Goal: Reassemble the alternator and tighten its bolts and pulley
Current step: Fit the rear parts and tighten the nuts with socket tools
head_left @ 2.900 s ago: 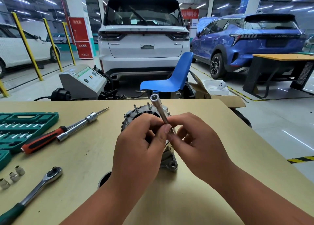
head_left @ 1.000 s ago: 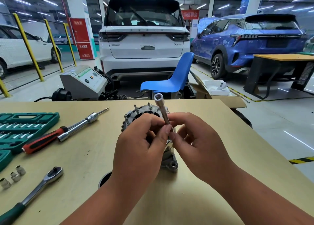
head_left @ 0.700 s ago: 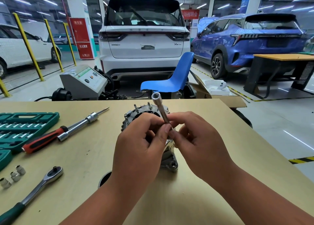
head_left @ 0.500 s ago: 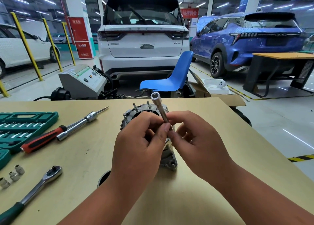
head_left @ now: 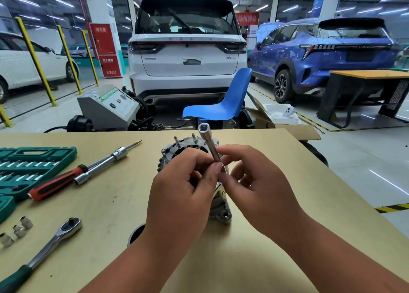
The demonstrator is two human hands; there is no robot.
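The silver alternator (head_left: pixel 177 147) stands on the wooden table (head_left: pixel 115 202), mostly hidden behind my hands; studs stick up from its far rim. A long chrome socket (head_left: pixel 208 142) rises at a slant from it, open end up. My left hand (head_left: pixel 183 195) and my right hand (head_left: pixel 254 188) both pinch the socket's lower shaft between thumb and fingertips, just above the alternator. The socket's lower end and whatever it sits on are hidden by my fingers.
A red-handled driver (head_left: pixel 55 184) and a chrome extension bar (head_left: pixel 104 164) lie to the left. A green socket case (head_left: pixel 24 171) sits at the left edge. A ratchet (head_left: pixel 44 253) and three small sockets (head_left: pixel 16 231) lie front left. A round part (head_left: pixel 135 235) peeks out beneath my left wrist.
The socket's top has wobbled slightly side to side while both hands stay pinched on its shaft. Nothing else on the table has moved.
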